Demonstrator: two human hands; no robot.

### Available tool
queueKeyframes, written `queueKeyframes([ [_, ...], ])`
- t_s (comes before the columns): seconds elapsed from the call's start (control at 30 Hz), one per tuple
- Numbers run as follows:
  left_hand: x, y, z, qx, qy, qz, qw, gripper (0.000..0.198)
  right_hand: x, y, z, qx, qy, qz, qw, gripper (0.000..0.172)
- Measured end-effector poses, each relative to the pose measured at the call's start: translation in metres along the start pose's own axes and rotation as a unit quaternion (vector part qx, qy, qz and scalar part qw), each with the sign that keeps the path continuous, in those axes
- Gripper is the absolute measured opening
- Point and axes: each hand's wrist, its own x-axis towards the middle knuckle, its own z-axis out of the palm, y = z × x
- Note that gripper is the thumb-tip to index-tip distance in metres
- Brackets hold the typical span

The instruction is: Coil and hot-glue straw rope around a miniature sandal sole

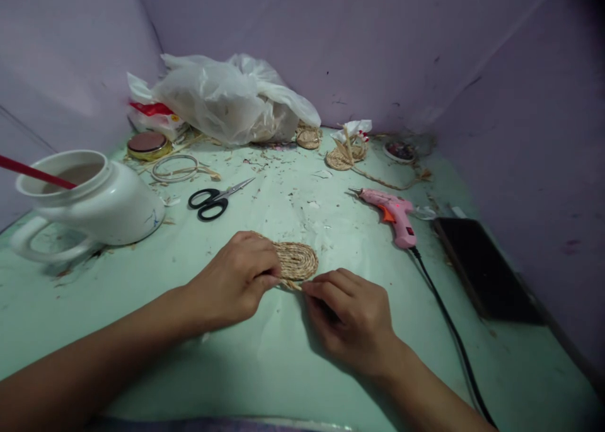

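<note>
Green table (278, 375); woven oval (300, 260) extends rightward from left grip (246, 274).

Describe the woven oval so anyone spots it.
On the pale green table, find the pink glue gun. Nearer the camera and left of it, gripped by the left hand, is the tan coiled oval. Unlike the woven pieces near the back wall, it's held.

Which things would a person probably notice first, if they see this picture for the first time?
Most likely the pink glue gun, lying right of centre. Next come the left hand and right hand in the near middle, holding an oval coil of straw cord. The bulky translucent plastic bag at the back and the white jug at the left also stand out.
</note>
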Motion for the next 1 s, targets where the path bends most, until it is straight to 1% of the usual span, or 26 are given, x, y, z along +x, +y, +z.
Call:
queueKeyframes([
  [0.1, 0.003, 0.004, 0.000, -0.020, -0.001, -0.042, 0.999, 0.012, -0.002, 0.000, 0.001, -0.035, -0.013, -0.035, 0.999, 0.014],
  [0.2, 0.007, 0.011, 0.004, -0.008, 0.010, -0.072, 0.997, 0.012, -0.004, 0.000, 0.003, -0.072, -0.030, -0.071, 0.994, 0.016],
  [0.27, 0.008, 0.013, 0.008, 0.025, 0.019, -0.053, 0.998, 0.013, -0.004, 0.001, 0.003, -0.087, -0.036, -0.092, 0.991, 0.016],
  [0.37, 0.009, 0.015, 0.013, 0.094, 0.036, 0.016, 0.995, 0.014, -0.004, 0.002, 0.004, -0.092, -0.021, -0.112, 0.989, 0.017],
  [0.43, 0.009, 0.016, 0.015, 0.129, 0.047, 0.034, 0.990, 0.019, -0.004, 0.002, 0.004, -0.081, -0.014, -0.123, 0.989, 0.018],
  [0.5, 0.009, 0.017, 0.017, 0.142, 0.054, 0.017, 0.988, 0.022, -0.004, 0.002, 0.004, -0.061, -0.021, -0.129, 0.989, 0.017],
  [0.53, 0.010, 0.017, 0.018, 0.138, 0.058, 0.001, 0.989, 0.020, -0.004, 0.003, 0.004, -0.050, -0.027, -0.130, 0.990, 0.017],
  [0.57, 0.010, 0.018, 0.019, 0.129, 0.059, -0.020, 0.990, 0.016, -0.004, 0.003, 0.005, -0.041, -0.032, -0.128, 0.990, 0.017],
  [0.63, 0.013, 0.018, 0.020, 0.104, 0.054, -0.082, 0.990, 0.008, -0.004, 0.004, 0.005, -0.026, -0.046, -0.122, 0.991, 0.018],
  [0.7, 0.017, 0.017, 0.018, 0.082, 0.033, -0.154, 0.984, 0.005, -0.004, 0.006, 0.005, -0.013, -0.057, -0.122, 0.991, 0.019],
  [0.77, 0.024, 0.016, 0.013, 0.064, -0.007, -0.213, 0.975, 0.006, -0.004, 0.007, 0.005, 0.000, -0.064, -0.129, 0.990, 0.021],
  [0.8, 0.028, 0.015, 0.009, 0.053, -0.036, -0.230, 0.971, 0.009, -0.004, 0.007, 0.005, 0.006, -0.064, -0.134, 0.989, 0.021],
  [0.87, 0.037, 0.013, 0.001, 0.032, -0.091, -0.248, 0.964, 0.013, -0.004, 0.007, 0.005, 0.017, -0.065, -0.139, 0.988, 0.022],
  [0.9, 0.042, 0.013, -0.003, 0.030, -0.122, -0.244, 0.962, 0.015, -0.004, 0.007, 0.005, 0.020, -0.066, -0.139, 0.988, 0.022],
  [1.0, 0.058, 0.018, -0.013, 0.083, -0.191, -0.239, 0.948, 0.016, -0.002, 0.006, 0.005, 0.021, -0.064, -0.143, 0.987, 0.022],
])
